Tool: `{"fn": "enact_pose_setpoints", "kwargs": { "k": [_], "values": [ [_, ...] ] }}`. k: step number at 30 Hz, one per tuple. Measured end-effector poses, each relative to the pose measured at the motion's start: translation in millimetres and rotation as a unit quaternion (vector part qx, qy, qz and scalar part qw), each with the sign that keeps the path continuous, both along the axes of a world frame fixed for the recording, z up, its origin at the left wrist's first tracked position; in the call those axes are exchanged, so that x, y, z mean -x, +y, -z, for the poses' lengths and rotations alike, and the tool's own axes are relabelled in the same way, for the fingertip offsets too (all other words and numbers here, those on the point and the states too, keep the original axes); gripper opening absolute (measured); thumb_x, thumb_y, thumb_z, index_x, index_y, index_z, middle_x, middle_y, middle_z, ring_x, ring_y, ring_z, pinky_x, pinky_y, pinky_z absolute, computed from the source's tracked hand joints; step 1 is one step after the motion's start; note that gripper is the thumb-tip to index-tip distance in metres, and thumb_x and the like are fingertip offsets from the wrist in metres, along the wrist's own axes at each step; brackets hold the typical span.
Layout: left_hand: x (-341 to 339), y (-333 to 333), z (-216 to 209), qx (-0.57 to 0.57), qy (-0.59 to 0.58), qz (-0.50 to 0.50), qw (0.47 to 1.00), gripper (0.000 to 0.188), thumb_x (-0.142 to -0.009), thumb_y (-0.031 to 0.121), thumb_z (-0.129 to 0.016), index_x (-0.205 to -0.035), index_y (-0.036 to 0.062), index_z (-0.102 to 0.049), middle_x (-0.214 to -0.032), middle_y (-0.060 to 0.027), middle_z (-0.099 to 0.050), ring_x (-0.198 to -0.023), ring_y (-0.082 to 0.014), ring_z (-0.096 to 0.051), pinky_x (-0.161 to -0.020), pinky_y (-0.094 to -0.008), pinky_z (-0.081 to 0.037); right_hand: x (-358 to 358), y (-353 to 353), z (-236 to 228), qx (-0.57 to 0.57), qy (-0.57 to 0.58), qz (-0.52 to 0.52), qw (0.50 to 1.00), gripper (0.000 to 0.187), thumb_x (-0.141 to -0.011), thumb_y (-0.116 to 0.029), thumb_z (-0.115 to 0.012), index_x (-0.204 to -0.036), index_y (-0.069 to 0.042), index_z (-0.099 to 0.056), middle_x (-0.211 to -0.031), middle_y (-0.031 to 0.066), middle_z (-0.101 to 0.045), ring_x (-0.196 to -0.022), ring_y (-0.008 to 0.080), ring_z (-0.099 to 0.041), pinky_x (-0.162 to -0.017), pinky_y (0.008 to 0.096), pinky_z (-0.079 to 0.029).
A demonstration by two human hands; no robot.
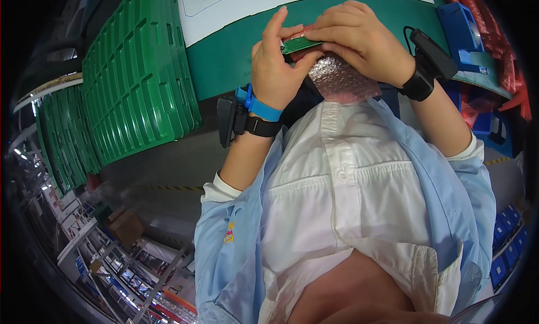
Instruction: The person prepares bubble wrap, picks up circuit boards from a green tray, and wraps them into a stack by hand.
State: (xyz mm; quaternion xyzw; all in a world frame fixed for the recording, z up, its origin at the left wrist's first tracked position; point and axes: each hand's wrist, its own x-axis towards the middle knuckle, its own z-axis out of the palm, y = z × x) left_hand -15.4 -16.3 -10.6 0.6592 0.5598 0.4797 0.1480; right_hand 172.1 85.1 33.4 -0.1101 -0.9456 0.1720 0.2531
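In front of my chest, at the near edge of the green table mat, both hands meet around a green circuit board [301,44]. My left hand [276,71] grips its left end between thumb and fingers, with the index finger raised. A pink-tinted bubble-wrap bag [343,80] hangs below the board. My right hand [362,40] is closed over the bag's upper part and the board's right end, fingers above and thumb below. Some pink-red film shows behind the board; how far the board sits inside the bag is hidden by my fingers.
Green plastic crates [140,71] stand at the left of the table. A white sheet [292,1] lies on the green mat [219,65]. At the right are a blue dispenser-like holder [460,29] and red bubble wrap [494,37]. Blue bins [508,240] sit lower right.
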Motion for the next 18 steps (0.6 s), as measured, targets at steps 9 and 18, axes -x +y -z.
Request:
{"fn": "enact_pose_setpoints", "kwargs": {
  "k": [9,18],
  "values": [
    [0,3,7,-0.031,-0.009,-0.019,0.999,0.088,-0.068,0.014,-0.087,-0.14,0.0056,-0.038,-0.099,-0.0139,-0.07,-0.087,-0.0292,-0.07,-0.078,-0.0386,-0.055,5,-11,-6,-0.079,0.026,0.005,0.997,0.029,-0.077,-0.01,-0.073,-0.106,-0.011,-0.069,-0.109,0.0062,-0.064,-0.103,0.0264,-0.06,-0.093,0.04,-0.044],
    [1,3,3,-0.033,0.006,-0.01,0.999,0.092,-0.068,0.015,-0.087,-0.142,0.0064,-0.034,-0.101,-0.0146,-0.071,-0.088,-0.0304,-0.07,-0.077,-0.0395,-0.055,0,8,-9,0.028,-0.022,-0.015,0.999,0.023,-0.077,-0.008,-0.073,-0.1,-0.008,-0.07,-0.108,0.0087,-0.066,-0.101,0.0279,-0.061,-0.088,0.0394,-0.047]
  ]
}}
